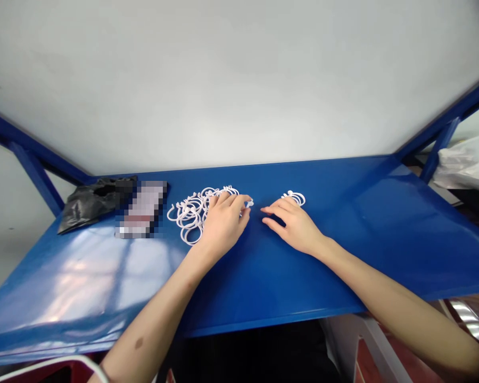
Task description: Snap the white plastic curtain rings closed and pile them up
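Observation:
A loose pile of white plastic open rings (189,213), which look like curtain rings with small knobs at their ends, lies on the blue table. My left hand (223,221) is over the pile's right side, thumb and index finger pinched on one white ring (250,203) whose end shows past the fingertips. To the right, my right hand (293,223) is held with thumb and fingers apart, nothing visible between them. A smaller group of the same rings (299,198) lies just behind its knuckles, partly hidden by the hand.
The blue table (255,287) meets a white wall (239,96) at its back edge. A black plastic bag (91,202) and a pixelated flat object (143,207) lie on the left. Blue frame braces (35,175) stand at both sides. A white plastic bag (469,162) is beyond the right end.

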A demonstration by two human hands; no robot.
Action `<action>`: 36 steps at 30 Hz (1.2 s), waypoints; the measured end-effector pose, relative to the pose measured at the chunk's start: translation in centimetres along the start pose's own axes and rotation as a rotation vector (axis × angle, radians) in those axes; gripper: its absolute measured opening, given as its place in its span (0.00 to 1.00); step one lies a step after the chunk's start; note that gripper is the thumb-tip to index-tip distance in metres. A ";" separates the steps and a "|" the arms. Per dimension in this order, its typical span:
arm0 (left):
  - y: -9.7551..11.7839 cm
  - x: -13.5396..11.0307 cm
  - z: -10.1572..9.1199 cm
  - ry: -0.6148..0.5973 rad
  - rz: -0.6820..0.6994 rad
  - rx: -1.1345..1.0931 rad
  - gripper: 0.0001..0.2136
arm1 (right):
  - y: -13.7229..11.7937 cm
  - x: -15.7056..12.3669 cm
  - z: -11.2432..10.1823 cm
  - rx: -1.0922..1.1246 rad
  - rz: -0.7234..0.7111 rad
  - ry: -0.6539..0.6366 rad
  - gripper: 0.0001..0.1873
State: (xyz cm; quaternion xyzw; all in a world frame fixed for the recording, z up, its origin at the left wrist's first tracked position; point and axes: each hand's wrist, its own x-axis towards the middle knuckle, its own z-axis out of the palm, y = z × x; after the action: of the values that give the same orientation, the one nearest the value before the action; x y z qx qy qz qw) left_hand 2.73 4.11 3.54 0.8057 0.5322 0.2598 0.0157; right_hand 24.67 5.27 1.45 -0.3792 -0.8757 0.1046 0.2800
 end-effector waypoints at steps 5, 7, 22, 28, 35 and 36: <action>0.8 -0.3 0.0 -0.027 0.121 -0.318 0.10 | -1.0 -0.1 0.0 0.181 -0.025 -0.006 0.12; 1.0 -0.4 0.1 -0.055 0.085 -0.410 0.12 | -1.2 -0.2 0.0 0.205 -0.036 0.000 0.14; 1.2 0.0 -0.2 -0.108 -0.291 -0.685 0.10 | -1.5 -0.2 0.1 0.234 0.041 0.246 0.16; 0.9 0.0 0.4 0.003 -0.217 -0.686 0.08 | -1.4 0.0 -0.5 0.284 0.005 0.221 0.15; 1.7 -0.7 1.6 0.111 -0.215 -0.715 0.06 | -1.6 -0.4 -0.3 0.374 0.030 0.204 0.13; 1.7 -0.8 1.7 0.124 -0.209 -0.716 0.06 | -1.7 -0.5 -0.3 0.365 0.017 0.200 0.12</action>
State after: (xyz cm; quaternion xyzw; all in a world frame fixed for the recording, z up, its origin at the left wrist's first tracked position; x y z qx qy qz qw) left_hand 4.67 3.15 2.23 0.6732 0.4870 0.4746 0.2906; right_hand 24.10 3.72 2.16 -0.3380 -0.8069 0.2256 0.4286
